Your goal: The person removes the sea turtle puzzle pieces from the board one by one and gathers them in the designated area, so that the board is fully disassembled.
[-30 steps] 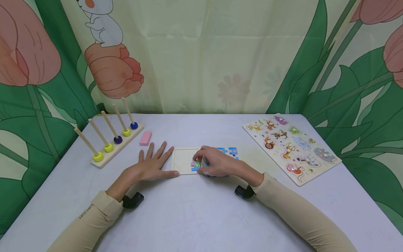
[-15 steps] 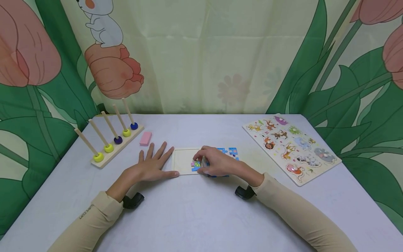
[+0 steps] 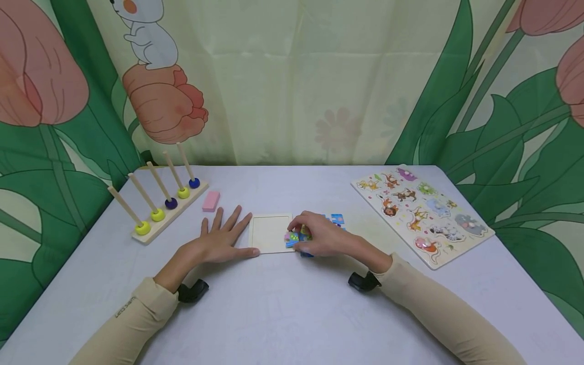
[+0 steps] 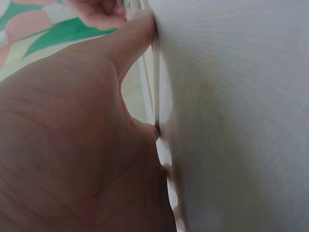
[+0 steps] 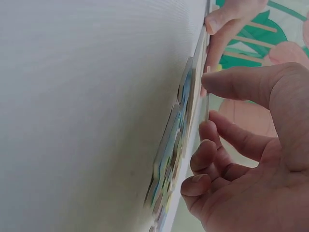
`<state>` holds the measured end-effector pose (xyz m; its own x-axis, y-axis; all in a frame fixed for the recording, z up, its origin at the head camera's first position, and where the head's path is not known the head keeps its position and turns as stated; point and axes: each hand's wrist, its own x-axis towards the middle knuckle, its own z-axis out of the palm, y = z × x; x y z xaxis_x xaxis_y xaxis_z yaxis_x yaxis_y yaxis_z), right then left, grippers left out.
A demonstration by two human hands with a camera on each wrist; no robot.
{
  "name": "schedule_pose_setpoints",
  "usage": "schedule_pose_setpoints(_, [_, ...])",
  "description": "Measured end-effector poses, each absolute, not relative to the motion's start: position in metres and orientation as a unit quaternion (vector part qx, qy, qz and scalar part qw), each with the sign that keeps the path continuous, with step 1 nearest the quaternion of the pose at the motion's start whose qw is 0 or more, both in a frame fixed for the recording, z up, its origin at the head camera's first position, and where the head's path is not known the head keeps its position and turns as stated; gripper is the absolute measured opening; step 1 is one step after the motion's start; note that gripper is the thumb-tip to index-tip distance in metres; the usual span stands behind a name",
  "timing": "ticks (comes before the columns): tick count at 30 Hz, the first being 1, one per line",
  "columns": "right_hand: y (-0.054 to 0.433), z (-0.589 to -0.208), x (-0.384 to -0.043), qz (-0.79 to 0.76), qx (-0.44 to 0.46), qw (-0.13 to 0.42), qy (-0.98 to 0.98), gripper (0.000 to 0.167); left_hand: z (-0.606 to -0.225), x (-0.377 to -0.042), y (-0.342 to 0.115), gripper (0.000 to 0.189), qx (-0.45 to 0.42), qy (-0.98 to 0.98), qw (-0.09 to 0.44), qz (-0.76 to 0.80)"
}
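Note:
My left hand [image 3: 221, 239] lies with fingers spread on the table, its thumb and index fingertip at the left edge of a pale wooden puzzle tray [image 3: 269, 234]. The inside of that tray shows bare wood. Over the tray's right side, my right hand [image 3: 321, 235] pinches a small puzzle piece [image 3: 290, 240], coloured pink, green and blue. The right wrist view shows this thin piece [image 5: 208, 96] edge-on between thumb and fingers, raised off the tray. Several loose blue puzzle pieces [image 3: 337, 218] lie right of the tray, partly hidden under the right hand.
A peg stacker [image 3: 171, 213] with yellow and blue beads stands at the left. Near its right end lies a pink block [image 3: 211, 201]. At the right rests an animal peg puzzle board [image 3: 422, 213]. Behind the table hangs a printed curtain [image 3: 296, 86].
My right hand has shifted slightly right, carrying the pinched puzzle piece with it; more of the tray's inside now shows. The left hand stays where it was.

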<state>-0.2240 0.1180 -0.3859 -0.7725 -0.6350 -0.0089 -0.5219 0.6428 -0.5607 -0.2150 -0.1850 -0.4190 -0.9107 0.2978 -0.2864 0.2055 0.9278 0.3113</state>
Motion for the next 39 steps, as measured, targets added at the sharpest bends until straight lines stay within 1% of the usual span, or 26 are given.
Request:
schedule_pose_setpoints(8, [0.138, -0.389, -0.219, -0.290, -0.321, 0.091, 0.897, 0.031, -0.418, -0.214, -0.186, 0.113, 0.135, 0.966, 0.165, 0.144])
schedule_pose_setpoints(21, [0.182, -0.390, -0.206, -0.277, -0.296, 0.073, 0.911, 0.030, -0.415, -0.212, -0.187, 0.111, 0.143, 0.964, 0.165, 0.152])
schedule_pose_setpoints(26, [0.196, -0.390, -0.201, -0.263, -0.283, 0.079, 0.919, 0.033, -0.416, -0.212, -0.188, 0.112, 0.141, 0.964, 0.165, 0.151])
schedule_pose_setpoints(33, [0.213, -0.391, -0.198, -0.251, -0.270, 0.082, 0.926, 0.030, -0.416, -0.212, -0.187, 0.112, 0.139, 0.965, 0.164, 0.151])
schedule_pose_setpoints(39, [0.221, -0.391, -0.196, -0.239, -0.269, 0.081, 0.929, 0.031, -0.414, -0.212, -0.187, 0.112, 0.140, 0.964, 0.166, 0.153])
